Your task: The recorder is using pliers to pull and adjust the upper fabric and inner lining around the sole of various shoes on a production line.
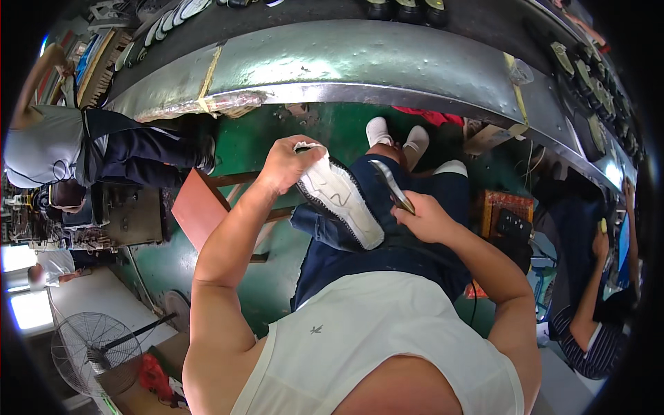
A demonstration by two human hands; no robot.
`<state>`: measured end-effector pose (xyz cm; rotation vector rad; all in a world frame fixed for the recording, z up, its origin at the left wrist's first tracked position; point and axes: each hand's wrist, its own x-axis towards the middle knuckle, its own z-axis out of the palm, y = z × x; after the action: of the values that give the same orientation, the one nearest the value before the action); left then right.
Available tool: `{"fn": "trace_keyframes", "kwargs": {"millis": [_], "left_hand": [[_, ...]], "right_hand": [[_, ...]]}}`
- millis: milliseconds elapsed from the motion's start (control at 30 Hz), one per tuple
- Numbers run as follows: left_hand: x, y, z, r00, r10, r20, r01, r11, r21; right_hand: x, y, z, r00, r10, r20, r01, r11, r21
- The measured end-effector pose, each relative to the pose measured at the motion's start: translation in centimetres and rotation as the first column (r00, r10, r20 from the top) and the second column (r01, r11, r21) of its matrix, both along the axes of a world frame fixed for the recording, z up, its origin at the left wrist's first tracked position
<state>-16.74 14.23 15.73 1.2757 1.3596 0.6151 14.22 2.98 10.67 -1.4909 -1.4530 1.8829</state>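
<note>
My left hand (pixel 282 166) is closed around one end of a shoe upper (pixel 340 197), which lies slanted over my lap with its underside up. That underside is white with dark pen marks, and a dark ridged edge runs around it. Crumpled white material (pixel 311 149) sticks out beside my left thumb. To the right of the shoe, my right hand (pixel 423 218) grips a curved metal hand tool (pixel 391 178) by its brass-coloured handle. The tool's bent head points up and left, apart from the shoe; its exact kind is unclear.
A metal-edged bench (pixel 297 62) curves across in front, with several shoes (pixel 408 12) on its dark top. An orange-topped stool (pixel 199 207) stands left of my legs. A co-worker (pixel 52 131) is at left, another (pixel 588 332) at right. A fan (pixel 97 353) is lower left.
</note>
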Motion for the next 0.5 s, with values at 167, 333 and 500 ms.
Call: {"fn": "trace_keyframes", "kwargs": {"millis": [167,333,500], "left_hand": [[0.1,-1.4,1.5,1.0,-0.007,0.0,0.007,1.0,-0.02],[0.0,-1.6,0.6,1.0,-0.005,-0.031,0.006,1.0,0.014],[-1.2,-1.4,-0.6,0.999,-0.029,0.038,0.029,1.0,-0.012]], "right_hand": [[-4.2,-0.1,2.9,0.91,-0.09,0.404,-0.31,0.497,0.81],[-6.6,0.8,3.8,0.68,-0.307,0.665,-0.623,0.234,0.746],[-6.2,2.2,2.6,0.663,-0.062,0.746,-0.6,0.552,0.579]]}}
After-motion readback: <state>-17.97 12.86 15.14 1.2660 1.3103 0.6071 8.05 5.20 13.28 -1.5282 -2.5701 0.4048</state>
